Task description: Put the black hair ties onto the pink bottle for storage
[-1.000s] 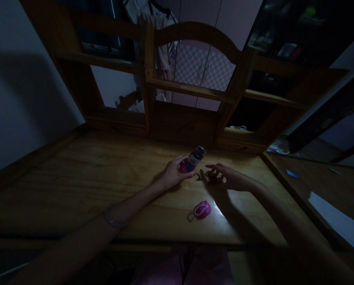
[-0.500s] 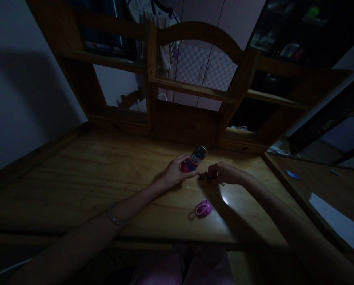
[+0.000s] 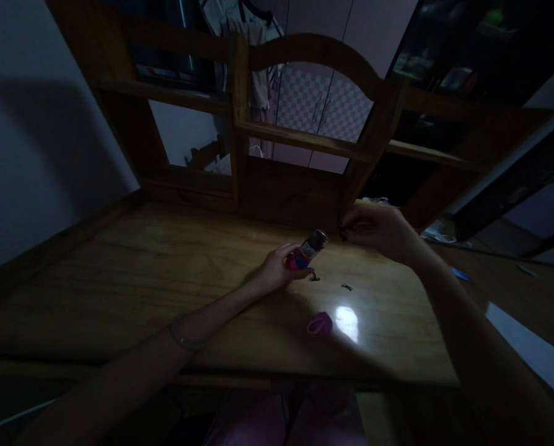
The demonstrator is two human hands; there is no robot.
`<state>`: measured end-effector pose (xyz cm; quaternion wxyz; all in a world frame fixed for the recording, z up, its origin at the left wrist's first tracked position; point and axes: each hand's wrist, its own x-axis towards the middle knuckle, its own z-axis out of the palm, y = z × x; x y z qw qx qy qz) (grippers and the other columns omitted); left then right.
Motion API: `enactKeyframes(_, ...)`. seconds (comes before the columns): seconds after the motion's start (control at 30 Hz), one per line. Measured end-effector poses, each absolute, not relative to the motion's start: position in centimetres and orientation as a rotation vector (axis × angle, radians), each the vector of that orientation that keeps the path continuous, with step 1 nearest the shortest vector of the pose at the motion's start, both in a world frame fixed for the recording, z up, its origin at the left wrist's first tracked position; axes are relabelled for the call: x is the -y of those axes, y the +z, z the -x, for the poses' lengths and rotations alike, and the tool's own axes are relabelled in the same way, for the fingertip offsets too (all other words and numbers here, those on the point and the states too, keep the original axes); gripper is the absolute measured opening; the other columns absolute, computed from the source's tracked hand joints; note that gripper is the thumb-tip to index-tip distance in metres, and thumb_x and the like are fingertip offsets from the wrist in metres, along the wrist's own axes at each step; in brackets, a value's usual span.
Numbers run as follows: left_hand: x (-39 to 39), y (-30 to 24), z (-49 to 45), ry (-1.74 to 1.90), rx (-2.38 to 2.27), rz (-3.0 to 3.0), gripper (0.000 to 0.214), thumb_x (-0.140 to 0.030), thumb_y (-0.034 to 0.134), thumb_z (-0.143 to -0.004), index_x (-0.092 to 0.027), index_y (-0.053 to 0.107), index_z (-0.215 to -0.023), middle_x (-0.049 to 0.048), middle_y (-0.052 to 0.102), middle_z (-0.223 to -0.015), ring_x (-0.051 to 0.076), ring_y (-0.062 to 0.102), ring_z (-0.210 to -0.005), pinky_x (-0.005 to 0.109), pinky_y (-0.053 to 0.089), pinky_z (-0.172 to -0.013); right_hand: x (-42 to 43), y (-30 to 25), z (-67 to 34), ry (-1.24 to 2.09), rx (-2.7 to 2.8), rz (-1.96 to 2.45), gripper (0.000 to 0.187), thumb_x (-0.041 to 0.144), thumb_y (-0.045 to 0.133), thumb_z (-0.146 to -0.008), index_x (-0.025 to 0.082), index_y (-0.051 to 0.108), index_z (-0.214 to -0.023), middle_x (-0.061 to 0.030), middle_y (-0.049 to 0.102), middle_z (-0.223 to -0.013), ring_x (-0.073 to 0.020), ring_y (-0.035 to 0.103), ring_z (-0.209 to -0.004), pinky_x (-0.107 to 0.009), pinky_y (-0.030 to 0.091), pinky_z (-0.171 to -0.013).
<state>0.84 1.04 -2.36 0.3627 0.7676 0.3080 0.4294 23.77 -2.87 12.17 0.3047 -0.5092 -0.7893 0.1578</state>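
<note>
My left hand [image 3: 277,269] is wrapped round a small see-through jar [image 3: 310,246], dark near its mouth and red and blue lower down. The jar is tilted, its open mouth facing up and right. Just right of that mouth, above the desk, my right hand [image 3: 372,229] pinches a small dark piece [image 3: 342,233], too dim to name. A thin black looped piece [image 3: 347,287] lies on the desktop, and another small black piece [image 3: 315,277] lies beside my left thumb. Nearer me sits a small purple object with a pale loop [image 3: 321,324].
The wooden desk [image 3: 132,279] has a shelf unit [image 3: 300,139] along its back. At the right, a lower wooden surface bears a white sheet [image 3: 528,347] and a small blue item [image 3: 460,274]. A wall [image 3: 35,136] stands at the left.
My right hand has risen from the desktop and moved right and away, carrying a small dark piece. My left hand and the jar have barely moved.
</note>
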Motion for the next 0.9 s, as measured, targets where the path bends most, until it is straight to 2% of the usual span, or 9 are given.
enactKeyframes(0.27, -0.9, -2.5, -1.0, 1.076, -0.761, -2.042, 0.045, -0.042, 0.079, -0.068, -0.016, 0.065, -0.102, 0.0051, 0.063, -0.095, 0.017, 0.057, -0.084, 0.026, 0.043, -0.071, 2.5, 13.9, -19.9, 0.177, 2.384, 1.453, 0.011, 0.022, 0.066, -0.076, 0.017, 0.069, -0.085, 0.0001, 0.066, -0.07, -0.0124, 0.06, -0.062, -0.021, 0.041, -0.055)
enactKeyframes(0.4, -0.5, -2.2, -1.1, 1.054, -0.77, -2.03, 0.045, -0.044, 0.079, -0.068, -0.017, 0.065, -0.101, 0.0041, 0.064, -0.093, 0.017, 0.057, -0.082, 0.026, 0.044, -0.071, 2.1, 14.3, -19.5, 0.166, 2.48, 1.483, 0.01, 0.019, 0.067, -0.074, 0.018, 0.071, -0.083, 0.0008, 0.067, -0.069, -0.0113, 0.06, -0.059, -0.02, 0.039, -0.053)
enactKeyframes(0.63, -0.5, -2.3, -1.0, 1.036, -0.762, -1.984, 0.047, -0.045, 0.08, -0.065, -0.018, 0.067, -0.102, 0.0052, 0.067, -0.097, 0.018, 0.059, -0.086, 0.027, 0.046, -0.075, 1.6, 15.0, -19.1, 0.278, 2.63, 1.397, 0.01, 0.018, 0.067, -0.074, 0.023, 0.076, -0.076, 0.0021, 0.072, -0.068, -0.0134, 0.064, -0.06, -0.022, 0.042, -0.055)
enactKeyframes(0.8, -0.7, -2.5, -1.1, 1.003, -0.775, -1.953, 0.05, -0.047, 0.08, -0.065, -0.017, 0.067, -0.103, 0.0057, 0.068, -0.098, 0.019, 0.061, -0.086, 0.026, 0.047, -0.071, 1.0, 15.5, -19.8, 0.521, 2.661, 1.298, 0.021, 0.017, 0.063, -0.077, 0.027, 0.079, -0.086, 0.0037, 0.076, -0.083, -0.0166, 0.069, -0.073, -0.023, 0.048, -0.066)
enactKeyframes(0.9, -0.6, -2.5, -1.1, 0.984, -0.762, -1.933, 0.049, -0.048, 0.079, -0.066, -0.017, 0.067, -0.102, 0.0044, 0.068, -0.095, 0.018, 0.061, -0.084, 0.025, 0.046, -0.069, 0.7, 15.6, -19.9, 0.469, 2.666, 1.336, 0.02, 0.016, 0.063, -0.078, 0.026, 0.079, -0.083, 0.0035, 0.076, -0.08, -0.0163, 0.069, -0.072, -0.024, 0.048, -0.065)
